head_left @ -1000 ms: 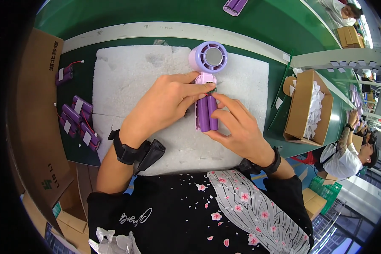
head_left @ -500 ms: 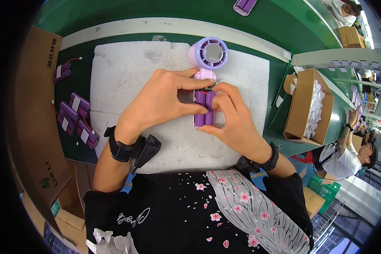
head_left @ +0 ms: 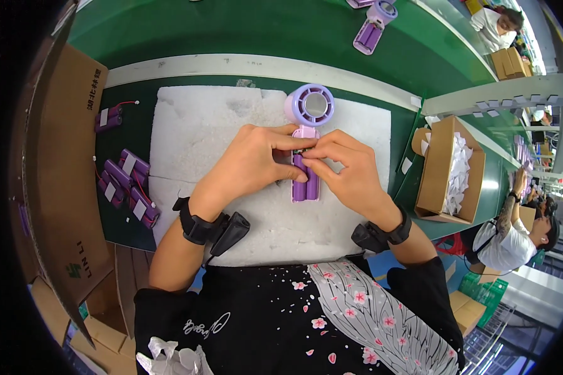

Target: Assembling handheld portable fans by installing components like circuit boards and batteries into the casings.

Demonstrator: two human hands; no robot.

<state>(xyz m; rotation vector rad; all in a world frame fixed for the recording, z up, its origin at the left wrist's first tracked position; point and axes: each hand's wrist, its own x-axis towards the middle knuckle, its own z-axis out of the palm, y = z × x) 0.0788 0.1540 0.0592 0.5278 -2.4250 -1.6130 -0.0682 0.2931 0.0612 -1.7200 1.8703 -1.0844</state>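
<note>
A lilac handheld fan (head_left: 310, 105) lies on a white foam board (head_left: 197, 128), its round head pointing away from me. Its handle is uncovered, and a purple two-cell battery pack (head_left: 311, 188) sits inside. My left hand (head_left: 239, 161) grips the handle from the left, thumb on the battery and fingers across the handle's upper part. From the right, my right hand (head_left: 351, 167) pinches at the battery's upper end, by a small circuit board mostly covered by fingers. Whatever lies between those fingertips is hidden.
Several purple battery packs (head_left: 120, 175) with wires lie left of the foam. A large cardboard box (head_left: 72, 206) stands farther left. At right, a carton (head_left: 433, 169) holds white paper pieces. Another open fan (head_left: 369, 36) lies on the green surface beyond a pale rail. Other people sit at far right.
My right thumb has moved up from the handle's lower end to the battery's upper end. My left hand keeps its hold. Another open fan now shows at the top; the whole view has shifted slightly.
</note>
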